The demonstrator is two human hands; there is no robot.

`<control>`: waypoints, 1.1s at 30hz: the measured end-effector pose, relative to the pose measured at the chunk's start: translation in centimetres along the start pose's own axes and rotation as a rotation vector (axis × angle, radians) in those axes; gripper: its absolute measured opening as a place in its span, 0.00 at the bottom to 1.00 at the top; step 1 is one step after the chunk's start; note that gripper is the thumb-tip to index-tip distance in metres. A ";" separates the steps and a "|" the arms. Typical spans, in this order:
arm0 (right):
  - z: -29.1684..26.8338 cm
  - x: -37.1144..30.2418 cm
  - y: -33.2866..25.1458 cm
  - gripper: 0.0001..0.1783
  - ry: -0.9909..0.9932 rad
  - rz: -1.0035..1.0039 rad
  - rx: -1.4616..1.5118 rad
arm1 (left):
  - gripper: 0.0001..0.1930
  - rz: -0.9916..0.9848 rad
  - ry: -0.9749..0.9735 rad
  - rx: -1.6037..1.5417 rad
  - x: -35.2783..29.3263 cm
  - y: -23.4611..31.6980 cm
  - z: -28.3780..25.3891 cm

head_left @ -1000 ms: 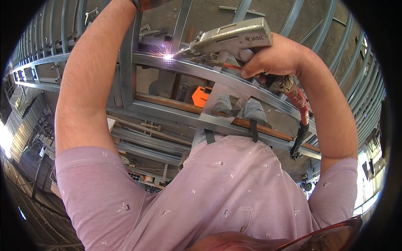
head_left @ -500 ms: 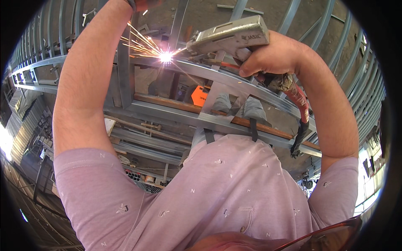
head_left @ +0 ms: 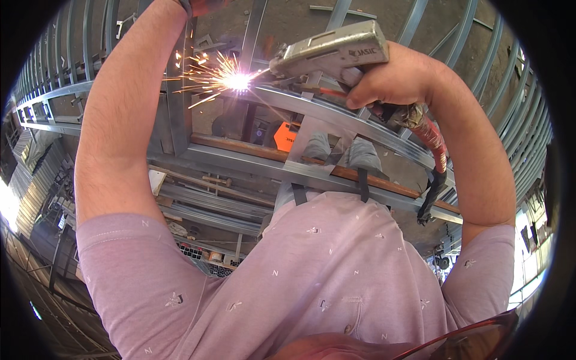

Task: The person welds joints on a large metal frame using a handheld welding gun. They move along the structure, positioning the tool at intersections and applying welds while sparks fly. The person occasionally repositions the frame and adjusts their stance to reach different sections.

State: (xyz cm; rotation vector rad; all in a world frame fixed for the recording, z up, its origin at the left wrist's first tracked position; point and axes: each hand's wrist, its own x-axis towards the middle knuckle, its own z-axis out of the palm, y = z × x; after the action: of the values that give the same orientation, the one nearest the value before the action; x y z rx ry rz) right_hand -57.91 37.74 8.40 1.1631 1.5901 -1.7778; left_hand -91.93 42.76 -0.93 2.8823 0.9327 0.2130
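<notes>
The right hand, in the upper right of the frame, was closed around the grip of a silver-grey welding torch, with the thumb lying along the near side. The torch body stretched leftward from the fist across the upper middle, its thin tip pointing at a white-violet glare on the long metal rail; orange sparks fanned out from there, mostly to the left. Below the fist, a red-wrapped cable bent downward and ended in a black, ragged-looking stretch at centre right. The left hand was cut off by the upper edge, left of the middle, so how far open it was, or what it had hold of, could not be told. Just below and to the right of the left forearm, an upright metal post met the rail. A second metal rail crossed the centre, with a brown bar along it and an orange panel showing just above. Farther out, rows of grey metal bars curved through the upper left and the right side, and a pink shirt filled the lower middle.
</notes>
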 end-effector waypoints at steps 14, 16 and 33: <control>-0.3 -0.5 -0.1 0.22 -0.001 0.024 0.006 | 0.26 0.007 0.004 -0.003 -0.2 0.1 -0.3; -0.3 -0.5 0.2 0.22 0.008 0.025 0.011 | 0.26 0.010 0.003 -0.001 -0.1 0.1 -0.3; -2.2 -13.4 3.0 0.26 0.126 -0.017 0.260 | 0.27 -0.171 0.081 0.015 -0.8 3.6 -2.5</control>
State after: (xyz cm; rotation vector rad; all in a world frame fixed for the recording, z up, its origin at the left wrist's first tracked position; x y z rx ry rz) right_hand -47.85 36.79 18.01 1.4084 1.4710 -2.0029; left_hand -90.93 39.59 2.01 2.8059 1.1922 0.3102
